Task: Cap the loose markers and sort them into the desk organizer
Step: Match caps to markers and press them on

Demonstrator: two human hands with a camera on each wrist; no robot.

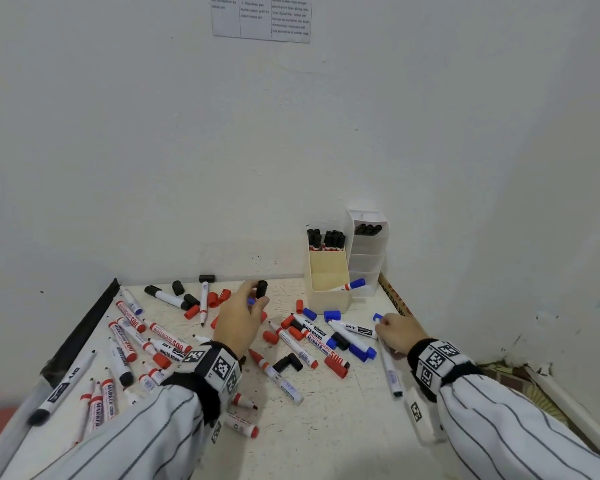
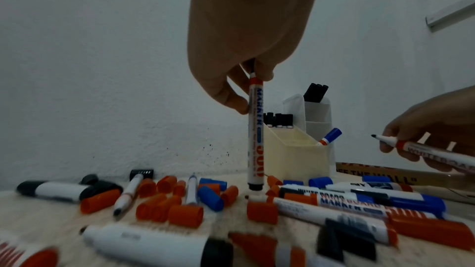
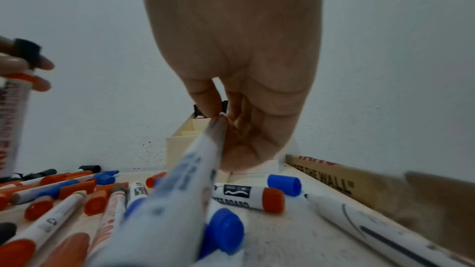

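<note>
The left hand [image 1: 238, 318] grips one marker [image 2: 255, 135] upright, fingers curled round its upper end where a black cap [image 1: 261, 288] sits; the black lower end hangs just above the counter [image 1: 343, 427]. Holding it vertical likely suits seating the cap by pressing downward, and keeps it clear of the clutter.

The right hand [image 1: 397, 332] pinches a second marker [image 2: 421, 149] near its tip end, the barrel running back under the wrist. The left-wrist view shows its nib bare, so it probably awaits a cap (a blue cap [image 3: 284, 187] lies nearby).

The desk organizer [image 1: 329, 275] stands at the back right against the wall. Its rear compartments hold black-capped markers; one blue-capped marker [image 1: 354, 285] leans in a front compartment. Many markers and loose red, blue and black caps remain scattered on the counter.

Limits of observation: whether the black cap is fully seated cannot be determined. The right-wrist view is blurred, and the palm hides the fingertips. The organizer's lower compartments are partly hidden.
</note>
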